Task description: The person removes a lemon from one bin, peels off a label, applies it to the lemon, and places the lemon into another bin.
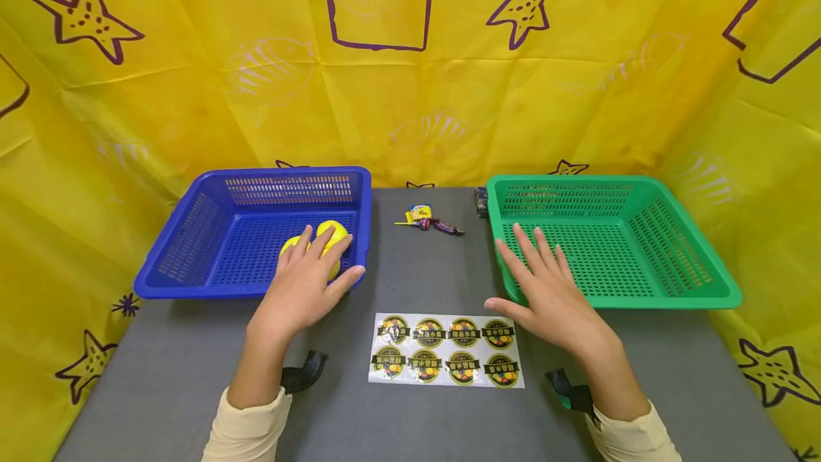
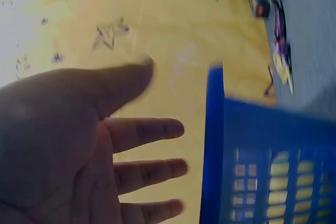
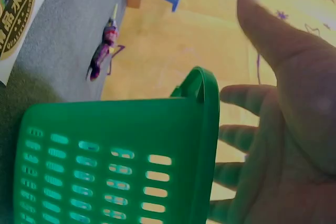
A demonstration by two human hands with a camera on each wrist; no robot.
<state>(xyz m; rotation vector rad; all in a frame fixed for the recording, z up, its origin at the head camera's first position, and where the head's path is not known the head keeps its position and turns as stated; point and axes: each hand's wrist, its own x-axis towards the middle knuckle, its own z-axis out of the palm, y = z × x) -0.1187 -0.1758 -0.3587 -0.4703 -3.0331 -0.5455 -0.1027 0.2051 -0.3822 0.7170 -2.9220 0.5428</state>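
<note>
In the blue plastic basket [image 1: 234, 241] lie round yellow fruits [image 1: 331, 227], partly hidden by the left hand [image 1: 298, 296] above, its fingers straight and apart. Further right, on the grey table [image 1: 423, 426], are wrapped candies [image 1: 420, 212] and, nearer, a sheet of fruit stickers [image 1: 447, 350]. The right hand [image 1: 551, 298], fingers also spread, is above the near-left part of the green plastic basket [image 1: 616, 262].

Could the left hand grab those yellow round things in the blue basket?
Probably yes: the left hand is over the rim of the blue basket, fingers spread above the yellow round things, and no lid blocks the way.
</note>
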